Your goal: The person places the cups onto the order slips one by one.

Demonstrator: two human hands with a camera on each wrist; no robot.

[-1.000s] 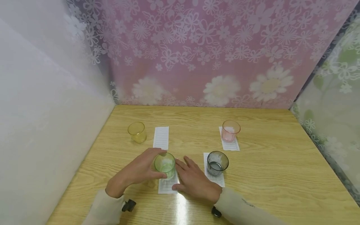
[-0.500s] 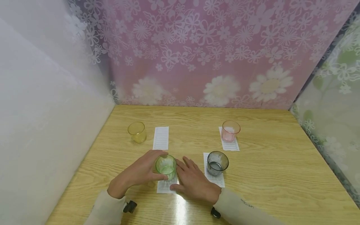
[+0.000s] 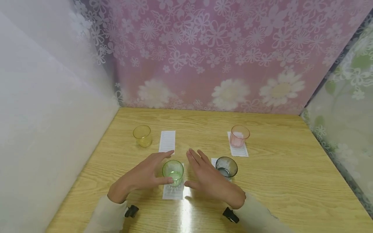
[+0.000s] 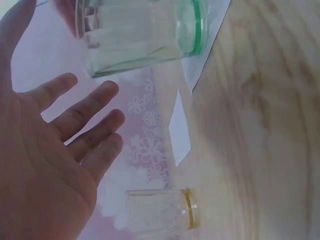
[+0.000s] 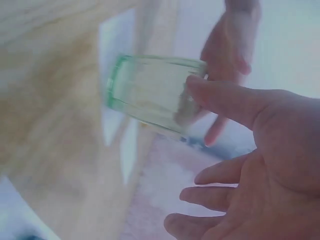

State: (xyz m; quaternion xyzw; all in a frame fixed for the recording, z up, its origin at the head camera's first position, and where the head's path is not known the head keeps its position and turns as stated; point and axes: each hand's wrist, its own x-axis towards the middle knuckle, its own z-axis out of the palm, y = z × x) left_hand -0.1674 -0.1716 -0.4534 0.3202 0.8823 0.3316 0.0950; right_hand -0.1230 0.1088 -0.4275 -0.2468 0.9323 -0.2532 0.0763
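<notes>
A wood-grained table [image 3: 285, 181] is stretching before me, a streak of light gleaming near its front. A pink floral cloth [image 3: 204, 64] is hanging behind it, a pale wall [image 3: 52, 97] is rising on my left, and a green-and-white floral cloth [image 3: 346, 113] is closing off the right.

The green glass [image 3: 173, 173] is standing upright on a paper slip [image 3: 173, 193], the white showing through it. My left hand [image 3: 142, 174] is hovering on its left, fingers spread; the thumb is crossing in front of the glass (I can't tell whether it is touching). My right hand [image 3: 211, 181] is hovering on the other side, fingers extended, thumb held out.

The yellow glass [image 3: 142, 136] is standing beside a bare slip [image 3: 167, 141], while the pink glass [image 3: 240, 136] and the grey glass [image 3: 226, 166], partly hidden by my hand, are each standing on paper.

Printed lines are running across the slips; any words are looking too small to read.
</notes>
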